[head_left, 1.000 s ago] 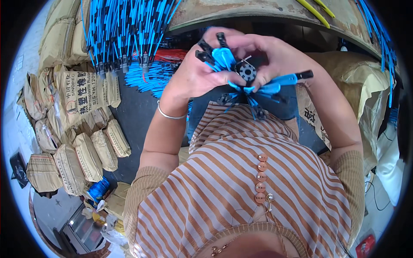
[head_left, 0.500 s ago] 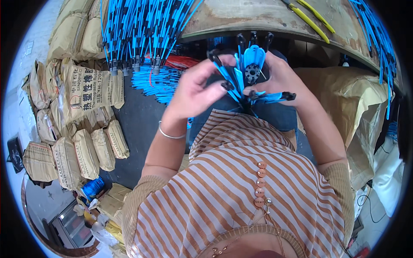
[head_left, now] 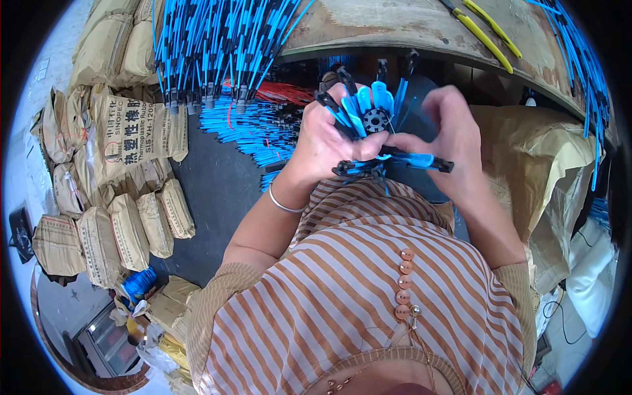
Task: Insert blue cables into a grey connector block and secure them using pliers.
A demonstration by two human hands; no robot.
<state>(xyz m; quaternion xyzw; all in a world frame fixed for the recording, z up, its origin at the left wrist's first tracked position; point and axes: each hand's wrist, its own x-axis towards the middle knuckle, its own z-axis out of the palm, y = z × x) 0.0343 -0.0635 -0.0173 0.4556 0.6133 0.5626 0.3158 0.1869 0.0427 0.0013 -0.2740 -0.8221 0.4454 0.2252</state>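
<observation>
My left hand (head_left: 322, 141) is closed round the left side of an umbrella frame, its thumb against the black notched hub (head_left: 376, 120). Flat blue ribs (head_left: 384, 99) with black end pieces fan out from the hub, some upward and some toward my lap. To the right of the frame is my right hand (head_left: 457, 141), slightly blurred, with its fingers raised and apart from the thumb. The right thumb tip reaches in beside the hub, where a thin wire shows. A blue rib (head_left: 418, 160) with a black end sticks out below that thumb. Where the ribs join underneath is partly hidden.
A worn wooden bench (head_left: 375, 26) with yellow-handled pliers (head_left: 487, 39) lies ahead. Bundled blue ribs (head_left: 217, 46) hang at the upper left, above a pile of blue rods (head_left: 243, 135). Brown paper sacks (head_left: 99, 230) stand left; a large brown sack (head_left: 533, 164) stands right.
My left hand has moved right and closed in on the hub. My right hand has drawn away to the right, its fingers lifting off the upper ribs. The frame has shifted slightly downward.
</observation>
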